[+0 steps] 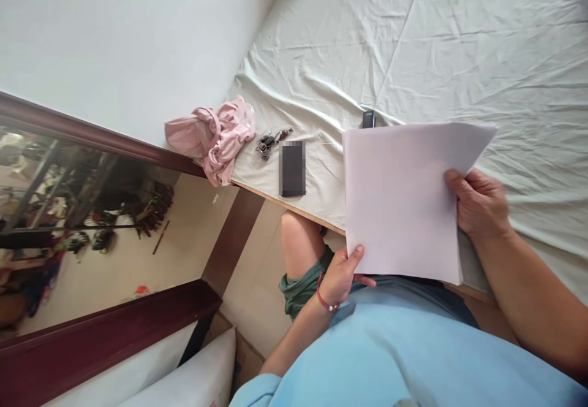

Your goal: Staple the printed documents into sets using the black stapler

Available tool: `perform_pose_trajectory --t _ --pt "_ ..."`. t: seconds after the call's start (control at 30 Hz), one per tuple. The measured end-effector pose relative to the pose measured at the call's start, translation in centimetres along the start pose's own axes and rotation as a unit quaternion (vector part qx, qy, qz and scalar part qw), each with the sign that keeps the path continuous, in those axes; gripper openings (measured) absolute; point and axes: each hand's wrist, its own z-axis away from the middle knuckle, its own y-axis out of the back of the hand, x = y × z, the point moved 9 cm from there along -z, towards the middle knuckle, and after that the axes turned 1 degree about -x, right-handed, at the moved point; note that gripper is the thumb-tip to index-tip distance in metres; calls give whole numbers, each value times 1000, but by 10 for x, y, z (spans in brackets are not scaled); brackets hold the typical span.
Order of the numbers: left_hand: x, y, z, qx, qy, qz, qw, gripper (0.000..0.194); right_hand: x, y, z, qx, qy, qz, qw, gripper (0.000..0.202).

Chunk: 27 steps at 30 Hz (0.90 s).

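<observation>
Paper, white, one stack: several sheets, held over the near edge of the cloth-covered bench. I cannot tell whether its underside touches the cloth.

Left hand, one: fingers clamped on the paper's near left corner, thumb on top. Right hand, one: fingers clamped on the right margin, thumb on the upper face, the rest behind.

Handling note: the far right corner flares, so the sheets look uneven. I judge that light, equal pressure from both thumbs serves best; a hard pinch could crease the margins, a slack one could let inner sheets slide. I would level the stack before tapping its edges square.

Also present: pink cloth, heaped at the bench's near left corner; keys, beside it; dark flat block, blurred, by the near edge; black object, partly hidden behind the paper's far left corner.

Obstructions, in my judgement: the black object and the bench cloth's wrinkles, both awkward for laying sheets flat.
</observation>
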Motion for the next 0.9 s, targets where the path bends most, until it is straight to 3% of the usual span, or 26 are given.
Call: perform_pose_trajectory --t 0.27,0.4,0.6,0.77,0.9 --pt "-6 7 -8 -15 -18 -91 996 79 -9 3 -4 26 70 18 997 35" --pt "-16 12 -5 -27 -3 -88 996 78 -17 6 -3 34 134 103 985 30" --pt "-28 15 2 -22 5 -58 998 78 -11 4 2 0 112 172 979 25" --pt "-24 12 2 -14 -1 -36 999 77 -9 3 -3 -4 102 86 991 23" --pt "-21 11 1 -1 -8 -28 1000 76 -25 -2 -2 -22 142 45 989 24"
